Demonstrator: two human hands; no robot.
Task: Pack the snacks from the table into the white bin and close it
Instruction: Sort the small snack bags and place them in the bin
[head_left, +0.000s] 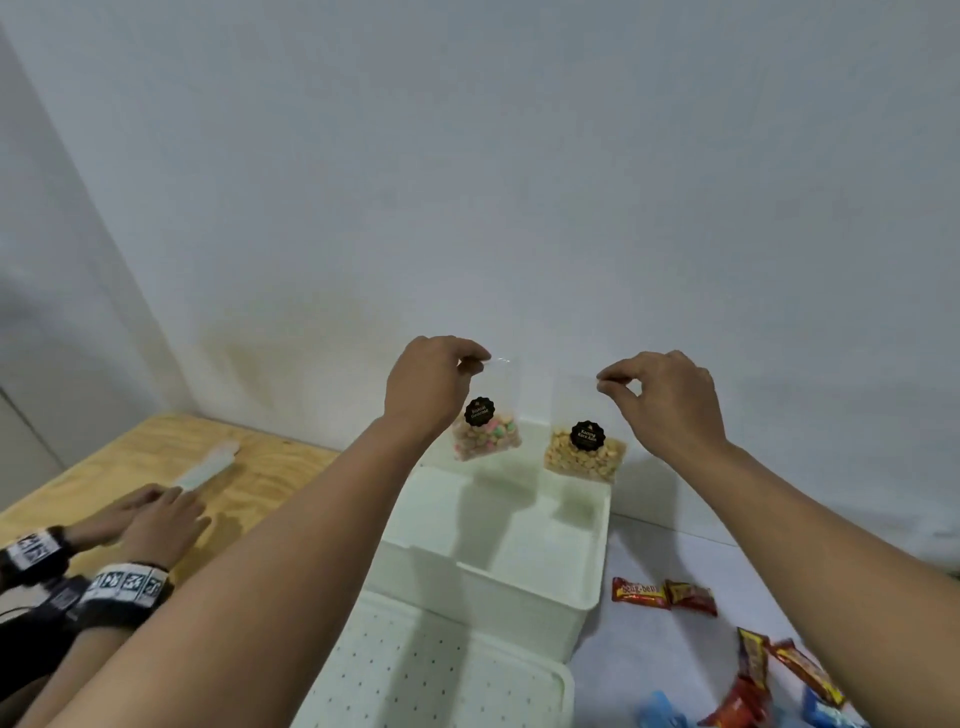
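Step in hand: loading. Two clear pouches are hanging over the open white bin (535, 587), far half.

- Left hand (428, 387) is pinching the top edge of the pastel-candy pouch (488, 434) between thumb and fingertips.
- Right hand (670, 402) is pinching the top edge of the nut pouch (584, 452) the same way.
- Both pouches are hanging with long axis roughly vertical, sealed top up, filled end down; black round labels are facing the camera. The candy pouch is tilting slightly.
- The bin interior looks bare; neither pouch appears to be touching it.

Next move, as judged: lowering both into the bin and parting the fingers, laying them flat so the lid can seat.

Remaining: red wrapped bars (665, 595) and more red and blue packets at near right are lying on the white table (649, 654). The dotted lid (415, 675) is lying near the bin, near side. Another person's hands (150, 519) are resting on the wooden table at left.
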